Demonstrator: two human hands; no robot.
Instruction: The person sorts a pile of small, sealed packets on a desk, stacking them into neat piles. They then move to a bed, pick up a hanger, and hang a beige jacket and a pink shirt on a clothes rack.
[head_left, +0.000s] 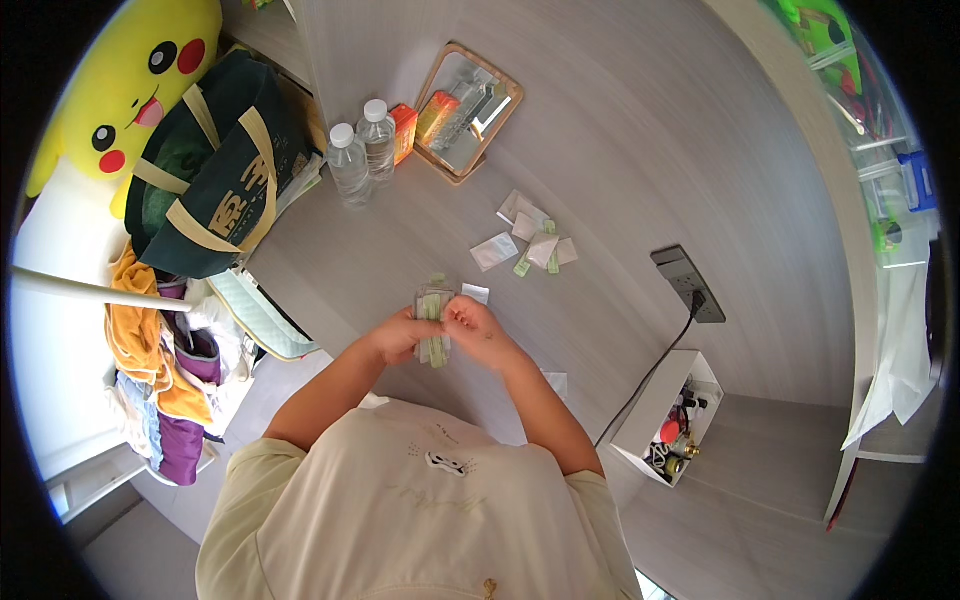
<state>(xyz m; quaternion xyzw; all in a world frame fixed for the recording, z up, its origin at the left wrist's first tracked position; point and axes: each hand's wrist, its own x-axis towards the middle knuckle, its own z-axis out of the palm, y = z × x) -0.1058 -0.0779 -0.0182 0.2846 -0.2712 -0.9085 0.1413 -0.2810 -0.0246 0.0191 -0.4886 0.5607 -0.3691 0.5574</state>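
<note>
My left hand (403, 335) grips a thick stack of small flat packets (432, 311), pale with light green strips, its thumb lying across the top. My right hand (476, 328) is at the stack's right edge with its fingers curled; whether it pinches a packet is hidden. Just beyond it, a white packet (476, 293) lies partly behind the hand. Farther out on the wood-grain table is a loose pile of pale and green packets (541, 249), with a white printed packet (494, 252) to its left. Another pale packet (556, 384) lies by my right forearm.
Two clear bottles (349, 169) with white caps, an orange box (403, 132) and a wood-framed mirror (480, 142) stand at the back. A dark tote bag (202, 217) is at left. Right are a socket panel (679, 274) with a plugged cable and a white box (637, 420) of small items.
</note>
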